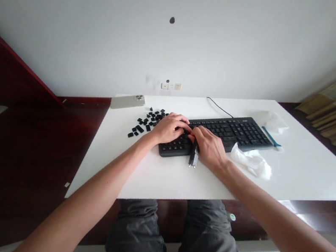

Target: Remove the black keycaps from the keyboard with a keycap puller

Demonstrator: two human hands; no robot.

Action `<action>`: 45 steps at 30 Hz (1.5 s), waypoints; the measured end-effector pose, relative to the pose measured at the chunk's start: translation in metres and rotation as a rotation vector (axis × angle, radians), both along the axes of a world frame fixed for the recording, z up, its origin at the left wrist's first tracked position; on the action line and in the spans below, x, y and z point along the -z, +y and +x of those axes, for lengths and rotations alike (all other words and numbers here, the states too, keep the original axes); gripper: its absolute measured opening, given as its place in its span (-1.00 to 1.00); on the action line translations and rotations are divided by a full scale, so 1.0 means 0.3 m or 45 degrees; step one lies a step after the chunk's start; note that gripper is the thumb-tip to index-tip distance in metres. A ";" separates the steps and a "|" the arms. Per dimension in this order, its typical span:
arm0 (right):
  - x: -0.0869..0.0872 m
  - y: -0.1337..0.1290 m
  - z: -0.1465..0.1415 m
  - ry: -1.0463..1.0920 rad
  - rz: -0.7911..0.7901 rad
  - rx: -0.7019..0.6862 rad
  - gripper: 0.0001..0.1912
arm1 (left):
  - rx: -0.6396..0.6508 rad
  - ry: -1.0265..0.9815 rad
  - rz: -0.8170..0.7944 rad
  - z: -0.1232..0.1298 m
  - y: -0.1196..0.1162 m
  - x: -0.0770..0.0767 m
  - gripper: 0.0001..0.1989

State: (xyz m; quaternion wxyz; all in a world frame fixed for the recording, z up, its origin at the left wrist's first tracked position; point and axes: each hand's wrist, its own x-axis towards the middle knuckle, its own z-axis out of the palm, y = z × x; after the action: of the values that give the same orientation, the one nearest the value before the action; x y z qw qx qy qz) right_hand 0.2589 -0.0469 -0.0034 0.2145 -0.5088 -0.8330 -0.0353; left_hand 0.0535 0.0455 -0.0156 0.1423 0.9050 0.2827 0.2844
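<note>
Our left hand (169, 128) and right hand (207, 147) curve over the left half of a black plastic computer keyboard (234, 130), their fingers meeting on the keys; whether either grips anything we cannot tell. A slim black tool (194, 156) juts past the keyboard's near edge beside the right palm. Loose black keycaps (148, 120) lie scattered toward the left edge of the white desk (110, 163), near a pale smartphone (127, 101); crumpled white tissue (252, 161) sits at the keyboard's right end.
</note>
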 end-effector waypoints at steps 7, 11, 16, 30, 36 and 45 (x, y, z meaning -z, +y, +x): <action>0.042 0.019 0.000 0.149 0.095 0.005 -0.69 | 0.098 0.045 0.004 0.002 -0.001 0.010 -0.75; 0.044 0.020 0.001 0.170 0.056 -0.012 -0.75 | 0.048 0.030 -0.019 0.001 -0.005 0.016 -0.76; 0.050 0.025 0.008 0.241 0.050 -0.050 -0.79 | 0.012 0.026 -0.039 0.003 -0.011 0.017 -0.76; 0.042 0.023 0.011 0.356 0.197 -0.012 -0.76 | 0.017 -0.066 -0.044 0.013 -0.029 -0.032 -0.89; 0.042 0.053 0.026 0.677 0.163 0.214 -0.73 | -0.113 -0.106 -0.039 -0.028 -0.013 -0.073 -0.77; 0.031 0.058 0.032 0.780 0.058 0.293 -0.69 | -0.600 0.013 -0.160 -0.180 0.088 -0.067 -0.72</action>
State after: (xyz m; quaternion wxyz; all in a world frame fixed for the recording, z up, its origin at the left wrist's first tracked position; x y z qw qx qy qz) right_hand 0.2685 -0.0294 -0.0127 0.4609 -0.5816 -0.6659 0.0768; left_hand -0.0006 0.0720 0.0046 0.1264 0.8048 0.5039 0.2872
